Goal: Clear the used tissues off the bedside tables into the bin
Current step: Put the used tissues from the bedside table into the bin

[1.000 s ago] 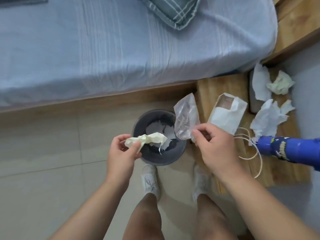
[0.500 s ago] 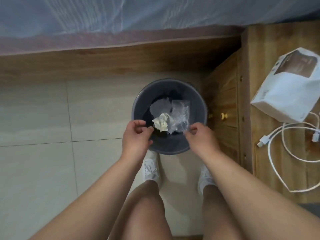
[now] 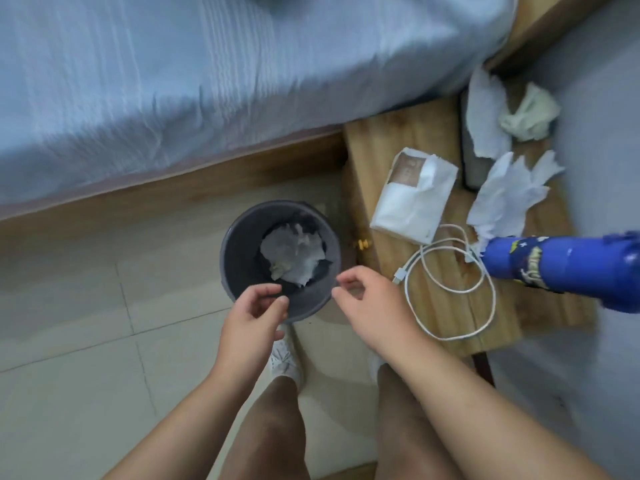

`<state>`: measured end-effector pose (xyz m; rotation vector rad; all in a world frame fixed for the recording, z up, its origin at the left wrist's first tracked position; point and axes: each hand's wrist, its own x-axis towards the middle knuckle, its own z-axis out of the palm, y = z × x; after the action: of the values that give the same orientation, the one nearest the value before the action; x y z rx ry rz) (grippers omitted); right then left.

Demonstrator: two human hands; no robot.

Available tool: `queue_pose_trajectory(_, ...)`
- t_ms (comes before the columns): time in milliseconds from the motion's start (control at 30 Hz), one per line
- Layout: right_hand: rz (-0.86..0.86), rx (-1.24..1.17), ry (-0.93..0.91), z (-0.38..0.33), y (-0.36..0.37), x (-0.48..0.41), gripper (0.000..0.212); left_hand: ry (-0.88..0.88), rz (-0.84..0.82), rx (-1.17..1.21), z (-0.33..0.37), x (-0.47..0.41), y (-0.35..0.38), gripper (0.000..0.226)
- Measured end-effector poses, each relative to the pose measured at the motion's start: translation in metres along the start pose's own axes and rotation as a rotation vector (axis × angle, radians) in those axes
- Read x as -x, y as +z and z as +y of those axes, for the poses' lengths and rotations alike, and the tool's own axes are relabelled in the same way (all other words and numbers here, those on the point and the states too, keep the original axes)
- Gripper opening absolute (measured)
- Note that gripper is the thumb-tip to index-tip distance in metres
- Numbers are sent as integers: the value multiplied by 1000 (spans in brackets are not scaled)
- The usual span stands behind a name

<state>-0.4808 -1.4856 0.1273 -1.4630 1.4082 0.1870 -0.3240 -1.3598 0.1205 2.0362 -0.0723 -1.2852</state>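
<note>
Both the left hand [image 3: 254, 315] and right hand [image 3: 372, 303] hover empty, fingers loose, over the round grey bin [image 3: 239, 261] holding crumpled tissues [image 3: 294, 254]. Three white crumpled tissues [image 3: 502, 199] remain far right on the wooden bedside table [image 3: 398, 133].

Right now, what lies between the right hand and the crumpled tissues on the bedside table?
Head view: a coiled white cable and a tissue pack lie between right hand and tissues.
</note>
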Motion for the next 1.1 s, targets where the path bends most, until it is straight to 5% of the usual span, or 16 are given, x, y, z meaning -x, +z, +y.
queue_pose_trajectory(333, 290, -162, -377, -53, -220, 108, 18, 285, -290, -172, 130, 68, 115, 13)
queue_pose_trajectory(467, 479, -249, -405, -47, -299, 99, 4, 329, -311, -222, 166, 73, 171, 12)
queue_pose_trajectory(567, 548, -247, -357, -26, -337, 73, 15, 396, -340, -374, 180, 71, 206, 22)
queue_pose_trajectory(767, 473, -238, -190, 30, -346, 3, 13, 471, -410, -683, 178, 46, 257, 28)
queue_pose_trajectory(1100, 285, 51, 18, 99, -297, -74, 60, 426, -414, -949, 153, 1, 291, 58)
